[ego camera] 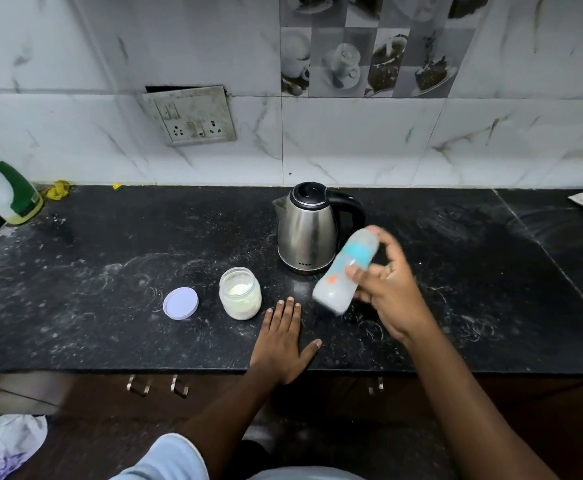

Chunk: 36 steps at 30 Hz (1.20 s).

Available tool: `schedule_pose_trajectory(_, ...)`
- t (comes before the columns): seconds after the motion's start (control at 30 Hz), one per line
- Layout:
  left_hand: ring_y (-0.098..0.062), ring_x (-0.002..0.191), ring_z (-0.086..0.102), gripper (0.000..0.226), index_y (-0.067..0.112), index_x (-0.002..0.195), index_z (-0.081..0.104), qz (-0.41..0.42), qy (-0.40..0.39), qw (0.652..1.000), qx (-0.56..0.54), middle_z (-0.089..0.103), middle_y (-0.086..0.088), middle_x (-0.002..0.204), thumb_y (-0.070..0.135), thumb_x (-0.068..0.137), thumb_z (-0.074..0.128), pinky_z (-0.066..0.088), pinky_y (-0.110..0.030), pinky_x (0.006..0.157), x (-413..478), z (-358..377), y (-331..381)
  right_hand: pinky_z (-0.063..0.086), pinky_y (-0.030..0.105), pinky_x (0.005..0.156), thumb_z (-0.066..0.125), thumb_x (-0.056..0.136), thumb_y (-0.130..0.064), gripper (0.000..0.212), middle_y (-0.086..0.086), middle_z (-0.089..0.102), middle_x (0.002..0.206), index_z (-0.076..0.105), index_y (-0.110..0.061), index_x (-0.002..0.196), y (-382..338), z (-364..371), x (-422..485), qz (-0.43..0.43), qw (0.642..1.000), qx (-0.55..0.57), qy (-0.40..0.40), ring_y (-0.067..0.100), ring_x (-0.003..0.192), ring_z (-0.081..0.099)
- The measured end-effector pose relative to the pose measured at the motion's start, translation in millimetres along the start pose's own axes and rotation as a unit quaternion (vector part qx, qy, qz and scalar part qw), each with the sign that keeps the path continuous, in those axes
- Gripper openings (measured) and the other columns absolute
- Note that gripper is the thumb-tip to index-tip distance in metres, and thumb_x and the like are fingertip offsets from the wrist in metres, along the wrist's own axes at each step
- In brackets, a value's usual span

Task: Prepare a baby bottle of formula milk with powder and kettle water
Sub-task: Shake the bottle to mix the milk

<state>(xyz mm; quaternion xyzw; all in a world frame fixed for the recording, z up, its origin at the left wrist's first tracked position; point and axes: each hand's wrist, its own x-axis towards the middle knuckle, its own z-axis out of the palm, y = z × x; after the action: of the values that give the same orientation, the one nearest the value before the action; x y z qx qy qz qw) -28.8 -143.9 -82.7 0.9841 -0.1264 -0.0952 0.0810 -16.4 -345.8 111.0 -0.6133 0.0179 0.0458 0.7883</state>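
Baby bottle [347, 271] — tilted, clasped in right hand [390, 292]; left hand [283, 344] flat, empty. Could slip from a loose hold — toppling the open jar [240, 294].

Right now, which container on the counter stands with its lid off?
The powder jar: its lilac lid lies beside it. The kettle is closed, and the right hand holds the baby bottle tilted.

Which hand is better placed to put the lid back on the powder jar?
Probably left. The left hand lies flat and empty on the counter next to the open jar, the lid just beyond it; the right hand is gripping the tilted bottle.
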Motion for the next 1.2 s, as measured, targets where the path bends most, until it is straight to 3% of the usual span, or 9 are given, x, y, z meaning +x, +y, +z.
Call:
schedule_pose_trajectory(0.2, -0.025, 0.164, -0.018, 0.099, 0.011, 0.169, -0.008, 0.003, 0.001, 1.0, 0.0, -0.014, -0.01, 0.179, 0.078, 0.099, 0.01, -0.009, -0.047, 0.134, -0.7, -1.1, -0.5, 0.058, 0.063, 0.089, 0.075, 0.085, 0.001, 0.076, 0.023, 0.075, 0.111, 0.044, -0.036, 0.144, 5.9, 0.2, -2.3, 0.023, 0.998, -0.032, -0.043, 0.038, 0.103, 0.073)
schedule_pose_trajectory(0.3, -0.025, 0.164, -0.018, 0.099, 0.011, 0.17, -0.007, 0.002, -0.001, 1.0, 0.001, -0.013, -0.01, 0.179, 0.078, 0.099, 0.009, -0.008, -0.047, 0.134, 0.1, -0.9, 0.2, 0.06, 0.056, 0.087, 0.07, 0.092, 0.001, 0.07, 0.012, 0.076, 0.116, 0.041, -0.035, 0.145, 7.9, -3.0, -0.2, -0.016, 0.996, 0.055, 0.065, 0.033, 0.113, 0.072)
schedule_pose_trajectory(0.43, -0.025, 0.165, -0.017, 0.098, 0.011, 0.169, -0.008, 0.004, 0.004, 1.0, 0.002, -0.012, -0.01, 0.179, 0.077, 0.1, 0.012, -0.008, -0.047, 0.134, -0.6, -0.9, -0.4, 0.063, 0.044, 0.075, 0.075, 0.086, 0.0, 0.075, 0.018, 0.077, 0.106, 0.044, -0.036, 0.144, 10.7, 5.8, -7.7, 0.026, 0.998, -0.015, -0.051, 0.033, 0.098, 0.075)
schedule_pose_trajectory(0.57, -0.024, 0.164, -0.019, 0.098, 0.011, 0.17, -0.008, 0.001, -0.002, 1.0, -0.002, -0.014, -0.009, 0.179, 0.078, 0.1, 0.012, -0.008, -0.047, 0.134, 0.3, -0.5, 0.0, 0.063, 0.048, 0.081, 0.069, 0.091, 0.002, 0.074, 0.013, 0.074, 0.116, 0.037, -0.029, 0.149, 16.1, 10.6, -6.9, -0.013, 0.995, 0.081, 0.056, 0.029, 0.106, 0.074)
schedule_pose_trajectory(0.67, -0.025, 0.165, -0.017, 0.097, 0.012, 0.169, -0.009, 0.006, 0.001, 1.0, -0.003, -0.013, -0.011, 0.179, 0.076, 0.101, 0.016, -0.007, -0.047, 0.134, -0.3, -1.0, -0.6, 0.064, 0.044, 0.075, 0.069, 0.088, 0.007, 0.076, 0.018, 0.077, 0.105, 0.04, -0.028, 0.148, 16.8, 15.2, -16.0, 0.028, 0.998, 0.011, -0.059, 0.028, 0.093, 0.077)
schedule_pose_trajectory(0.8, -0.024, 0.164, -0.021, 0.098, 0.012, 0.169, -0.008, 0.001, -0.007, 1.0, -0.006, -0.015, -0.009, 0.178, 0.078, 0.101, 0.012, -0.009, -0.047, 0.133, -0.3, -1.2, 0.5, 0.063, 0.047, 0.08, 0.068, 0.094, 0.001, 0.072, 0.007, 0.078, 0.11, 0.037, -0.03, 0.151, 14.5, 4.7, -5.1, -0.015, 0.994, 0.079, 0.077, 0.026, 0.105, 0.075)
schedule_pose_trajectory(0.93, -0.025, 0.165, -0.017, 0.099, 0.011, 0.17, -0.006, 0.001, 0.001, 1.0, -0.002, -0.013, -0.01, 0.179, 0.078, 0.1, 0.015, -0.008, -0.047, 0.134, 1.5, -1.0, -0.1, 0.062, 0.038, 0.071, 0.073, 0.087, 0.004, 0.076, 0.019, 0.078, 0.105, 0.043, -0.032, 0.147, 5.6, 5.8, -11.8, 0.024, 0.997, -0.022, -0.068, 0.03, 0.094, 0.077)
schedule_pose_trajectory(1.07, -0.024, 0.164, -0.02, 0.1, 0.012, 0.17, -0.007, 0.001, -0.005, 1.0, -0.006, -0.014, -0.009, 0.178, 0.08, 0.099, 0.01, -0.008, -0.048, 0.134, 0.3, 0.0, -0.7, 0.063, 0.046, 0.08, 0.069, 0.093, -0.001, 0.072, 0.006, 0.078, 0.111, 0.036, -0.032, 0.15, 5.4, -2.7, -1.3, -0.024, 0.995, 0.068, 0.074, 0.028, 0.107, 0.074)
schedule_pose_trajectory(1.2, -0.025, 0.164, -0.019, 0.099, 0.011, 0.169, -0.008, 0.003, -0.005, 1.0, 0.002, -0.014, -0.01, 0.178, 0.078, 0.1, 0.012, -0.008, -0.048, 0.134, -0.1, -2.7, 0.2, 0.063, 0.044, 0.074, 0.076, 0.085, 0.0, 0.077, 0.02, 0.077, 0.108, 0.043, -0.034, 0.146, 6.7, 2.9, -10.9, 0.016, 0.998, -0.029, -0.05, 0.036, 0.099, 0.075)
